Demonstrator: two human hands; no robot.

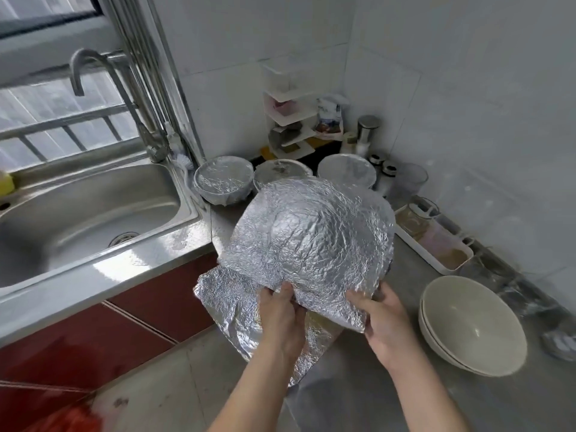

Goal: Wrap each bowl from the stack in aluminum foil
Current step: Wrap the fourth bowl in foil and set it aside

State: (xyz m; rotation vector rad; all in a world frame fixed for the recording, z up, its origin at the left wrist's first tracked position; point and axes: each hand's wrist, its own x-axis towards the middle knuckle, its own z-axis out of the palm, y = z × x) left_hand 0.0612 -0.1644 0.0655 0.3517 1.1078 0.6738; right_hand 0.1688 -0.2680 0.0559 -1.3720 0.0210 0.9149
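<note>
— Why is the bowl (311,235) tipped up over the counter (405,385)?
— To reach its underside, I'd say. The foil (230,307) is moulded over the base, which faces us, and a loose flap hangs below.
— And the hands?
— The left hand (280,313) pinches foil at the near rim, fingers curled. The right hand (383,319) grips the rim beside it, thumb on top. Likely tucking the edge.
— More to do?
— Two bare bowls sit in the stack (470,322) at right. Wrapped bowls (223,180) stand at the back, beside the sink (93,207).

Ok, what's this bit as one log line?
step: wrapping | left hand: pinches foil | right hand: grips foil edge | bare bowls: stacked, right
</note>
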